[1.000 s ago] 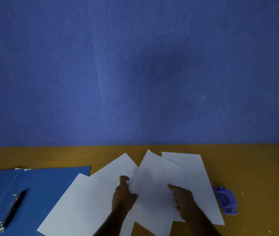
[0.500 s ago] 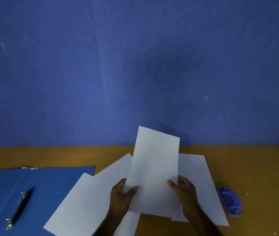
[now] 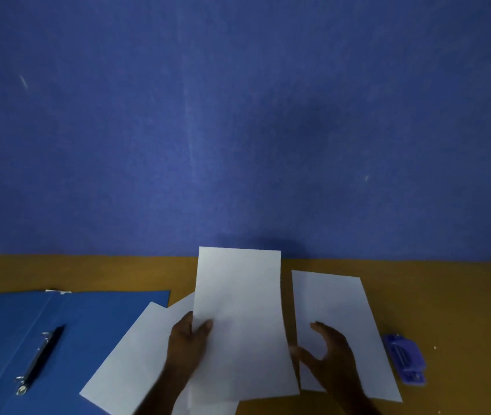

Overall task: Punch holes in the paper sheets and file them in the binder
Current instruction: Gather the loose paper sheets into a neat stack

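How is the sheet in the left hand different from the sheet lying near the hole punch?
The held sheet is lifted and upright, pinched at its left edge by the left hand; the right sheet lies flat on the wooden table. The held sheet overlaps other papers at the left; the right sheet lies alone beside the purple hole punch, with the right hand open above it. Both are plain white, with no holes visible.
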Tool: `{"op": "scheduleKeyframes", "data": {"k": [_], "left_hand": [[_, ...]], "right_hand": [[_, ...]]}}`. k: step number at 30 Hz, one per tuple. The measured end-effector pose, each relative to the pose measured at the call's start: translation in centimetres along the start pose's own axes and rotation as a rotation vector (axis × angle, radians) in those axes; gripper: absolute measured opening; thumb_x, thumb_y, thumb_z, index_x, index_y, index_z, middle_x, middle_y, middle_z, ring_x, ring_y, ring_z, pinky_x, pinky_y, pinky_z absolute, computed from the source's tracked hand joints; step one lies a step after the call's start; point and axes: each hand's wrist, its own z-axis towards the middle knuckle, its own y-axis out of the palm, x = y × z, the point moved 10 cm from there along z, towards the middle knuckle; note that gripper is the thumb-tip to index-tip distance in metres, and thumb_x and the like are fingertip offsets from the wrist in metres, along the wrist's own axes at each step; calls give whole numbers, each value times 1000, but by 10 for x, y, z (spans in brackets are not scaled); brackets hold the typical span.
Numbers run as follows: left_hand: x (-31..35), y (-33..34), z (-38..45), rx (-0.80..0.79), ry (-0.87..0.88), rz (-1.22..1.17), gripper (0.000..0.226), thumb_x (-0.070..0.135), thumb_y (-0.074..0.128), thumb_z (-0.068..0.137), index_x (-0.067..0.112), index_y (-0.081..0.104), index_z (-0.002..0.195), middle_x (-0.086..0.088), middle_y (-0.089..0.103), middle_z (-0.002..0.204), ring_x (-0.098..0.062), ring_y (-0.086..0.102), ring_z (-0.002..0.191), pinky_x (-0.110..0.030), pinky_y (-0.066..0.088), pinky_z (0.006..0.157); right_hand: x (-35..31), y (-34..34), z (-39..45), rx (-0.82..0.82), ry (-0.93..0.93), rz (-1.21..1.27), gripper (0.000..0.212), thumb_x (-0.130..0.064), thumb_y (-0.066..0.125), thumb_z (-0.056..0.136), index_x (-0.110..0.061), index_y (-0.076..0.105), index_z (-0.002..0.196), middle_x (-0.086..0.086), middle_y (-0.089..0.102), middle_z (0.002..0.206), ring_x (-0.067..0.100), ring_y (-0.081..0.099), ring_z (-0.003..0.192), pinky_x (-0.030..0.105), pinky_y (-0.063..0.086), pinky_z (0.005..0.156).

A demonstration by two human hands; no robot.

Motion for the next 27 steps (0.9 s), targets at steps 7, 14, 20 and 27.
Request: {"op": "scheduleKeyframes", "data": {"k": [7,14,20,27], "left_hand": [[-23,-28,7,82,-109,107,42,21,60,92,11,53,132,-10,64,127,-34,60,113,-51,49,99],[10,-13,-8,-6,92,182,58,16,53,96,29,30,147,-3,47,145,-30,52,126,-48,41,105],[10,18,-15,-57,-36,92,16,24,55,96,30,68,103,-6,67,124,-27,61,114,-43,49,100],[20,42,-27,-95,-109,-38,38,48,76,75,21,73,100,2,75,101,-19,68,91,-38,57,84]], "right_hand": [[68,45,15,-23,-113,-385,105,-87,25,73,-24,-2,152,-2,-1,162,24,20,147,46,21,113],[25,-1,-12,105,82,110,41,-40,56,91,-28,54,131,-2,68,108,17,64,97,30,50,88],[-48,17,-22,11,-143,131,67,-76,48,77,-32,60,126,-5,72,111,15,67,104,25,51,89],[-114,67,-47,-268,-444,112,70,-69,56,79,-48,25,138,-36,21,137,-12,27,132,9,21,111]]}}
